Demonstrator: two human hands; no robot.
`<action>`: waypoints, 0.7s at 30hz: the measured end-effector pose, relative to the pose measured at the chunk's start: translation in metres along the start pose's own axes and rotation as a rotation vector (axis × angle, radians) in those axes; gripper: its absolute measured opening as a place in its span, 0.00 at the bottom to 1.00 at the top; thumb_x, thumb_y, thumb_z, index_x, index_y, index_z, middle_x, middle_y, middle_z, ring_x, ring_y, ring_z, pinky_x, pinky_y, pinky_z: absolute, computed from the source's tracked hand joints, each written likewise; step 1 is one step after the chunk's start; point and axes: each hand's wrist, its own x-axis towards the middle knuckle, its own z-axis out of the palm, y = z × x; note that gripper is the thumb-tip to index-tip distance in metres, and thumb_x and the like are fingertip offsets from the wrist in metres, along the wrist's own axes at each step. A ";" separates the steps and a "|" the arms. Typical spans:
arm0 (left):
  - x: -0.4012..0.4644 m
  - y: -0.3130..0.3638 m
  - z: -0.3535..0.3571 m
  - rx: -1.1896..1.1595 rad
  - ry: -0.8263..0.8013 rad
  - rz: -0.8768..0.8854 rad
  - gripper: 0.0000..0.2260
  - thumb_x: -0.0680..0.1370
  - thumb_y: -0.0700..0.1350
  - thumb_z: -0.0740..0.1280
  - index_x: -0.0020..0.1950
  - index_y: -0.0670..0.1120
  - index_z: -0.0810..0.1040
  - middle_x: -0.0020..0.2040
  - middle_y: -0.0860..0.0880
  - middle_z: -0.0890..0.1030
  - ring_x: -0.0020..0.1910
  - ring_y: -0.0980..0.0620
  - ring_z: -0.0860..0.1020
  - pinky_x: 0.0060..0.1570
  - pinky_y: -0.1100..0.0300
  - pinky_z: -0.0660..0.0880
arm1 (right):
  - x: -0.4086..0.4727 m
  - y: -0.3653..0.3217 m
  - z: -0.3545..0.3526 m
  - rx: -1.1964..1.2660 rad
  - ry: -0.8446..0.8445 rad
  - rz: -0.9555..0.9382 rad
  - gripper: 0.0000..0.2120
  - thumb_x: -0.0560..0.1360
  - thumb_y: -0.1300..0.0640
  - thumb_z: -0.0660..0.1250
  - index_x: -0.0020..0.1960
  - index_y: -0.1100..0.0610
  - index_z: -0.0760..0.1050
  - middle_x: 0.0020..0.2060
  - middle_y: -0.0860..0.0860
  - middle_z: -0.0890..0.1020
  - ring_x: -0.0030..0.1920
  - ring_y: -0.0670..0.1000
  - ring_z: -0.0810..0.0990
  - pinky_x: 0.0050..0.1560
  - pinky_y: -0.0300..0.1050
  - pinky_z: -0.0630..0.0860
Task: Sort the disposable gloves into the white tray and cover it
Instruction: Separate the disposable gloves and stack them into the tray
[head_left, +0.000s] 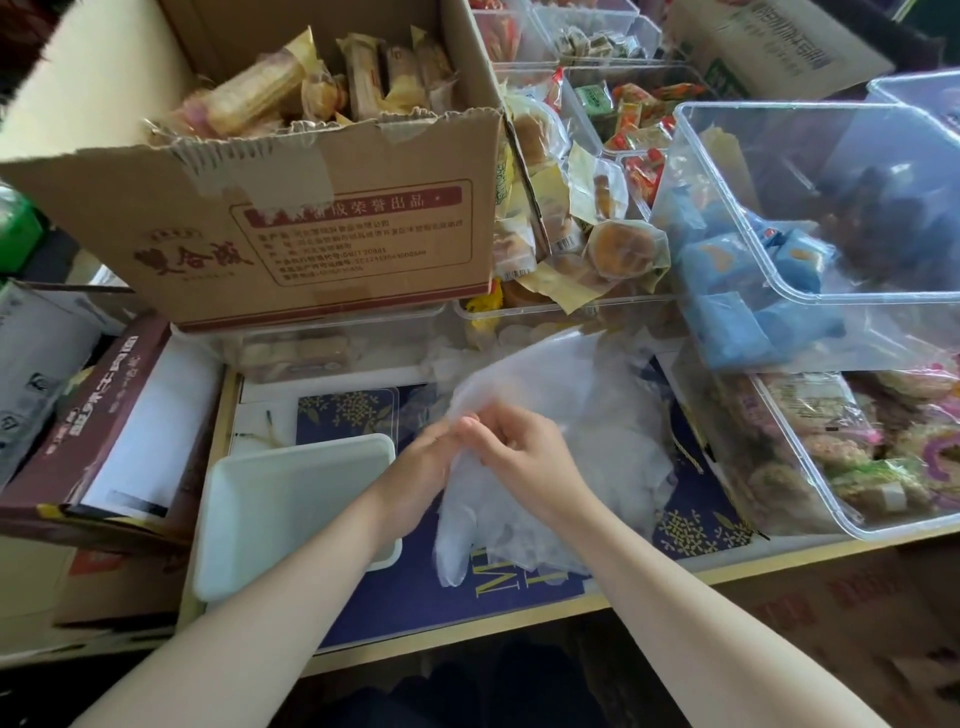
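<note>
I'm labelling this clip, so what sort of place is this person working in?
Probably a snack shop's stockroom or packing bench. A torn cardboard box full of wrapped biscuits, clear plastic bins of packaged sweets, and both hands gripping disposable gloves beside a white tray suggest it.

Both forearms are bare, with no sleeves, rings or watch showing.

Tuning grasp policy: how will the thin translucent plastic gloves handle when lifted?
Likely floppy: the thin translucent plastic gloves drape limply from both hands, left hand and right hand. Probably very light, since the film looks sheer. Layers may cling or slip, so one could slide off before reaching the white rectangular tray.
</note>
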 end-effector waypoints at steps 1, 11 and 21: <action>-0.001 0.000 -0.003 0.024 -0.029 0.024 0.18 0.78 0.51 0.60 0.60 0.40 0.76 0.56 0.44 0.79 0.60 0.51 0.76 0.63 0.53 0.70 | 0.000 -0.002 -0.003 0.076 -0.049 0.003 0.21 0.67 0.36 0.61 0.38 0.55 0.77 0.31 0.46 0.78 0.34 0.45 0.75 0.38 0.42 0.72; 0.002 0.013 -0.026 0.012 0.157 -0.052 0.10 0.77 0.48 0.62 0.49 0.47 0.82 0.46 0.49 0.84 0.48 0.50 0.81 0.56 0.53 0.74 | 0.011 0.013 -0.037 -0.043 0.301 0.048 0.14 0.73 0.53 0.68 0.57 0.52 0.70 0.49 0.48 0.76 0.48 0.45 0.74 0.51 0.42 0.71; 0.000 0.031 -0.046 -0.151 0.015 -0.079 0.14 0.73 0.49 0.63 0.53 0.44 0.82 0.51 0.46 0.83 0.51 0.50 0.81 0.52 0.60 0.76 | 0.023 0.017 -0.061 0.642 -0.240 0.337 0.16 0.67 0.54 0.70 0.48 0.65 0.75 0.39 0.57 0.78 0.38 0.52 0.77 0.38 0.41 0.75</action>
